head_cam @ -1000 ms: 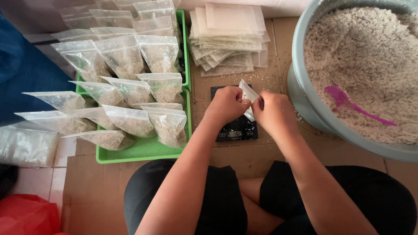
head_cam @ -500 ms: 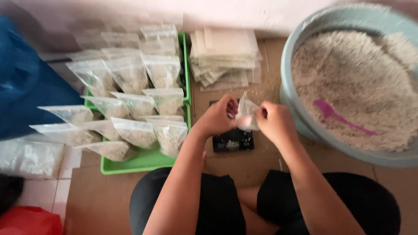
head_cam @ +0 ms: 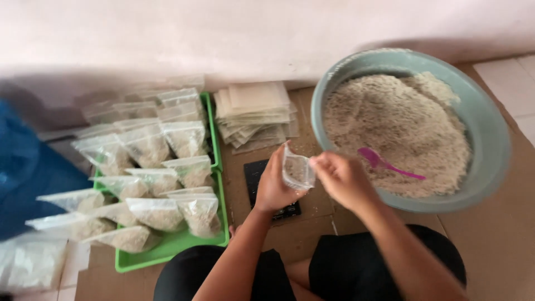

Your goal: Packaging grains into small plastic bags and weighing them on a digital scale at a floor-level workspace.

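My left hand [head_cam: 274, 187] and my right hand [head_cam: 341, 178] together hold a small clear plastic bag [head_cam: 297, 170] upright between them, above a small black scale [head_cam: 267, 187] on the floor. The bag's mouth is pulled apart and it looks nearly empty. Just right of my right hand stands a big grey-green basin [head_cam: 485, 139] heaped with pale grain [head_cam: 401, 128], and a pink scoop [head_cam: 384, 163] lies in the grain close to my fingers.
A green tray [head_cam: 167, 251] at the left holds several filled clear bags [head_cam: 161, 184]. A stack of flat empty bags [head_cam: 253, 114] lies by the wall. Blue cloth [head_cam: 28, 178] is at far left. My crossed legs in black shorts [head_cam: 356, 267] fill the bottom.
The bag has risen off the scale and its mouth is now pulled apart between both hands. The camera has tilted up, showing the wall and the whole basin.
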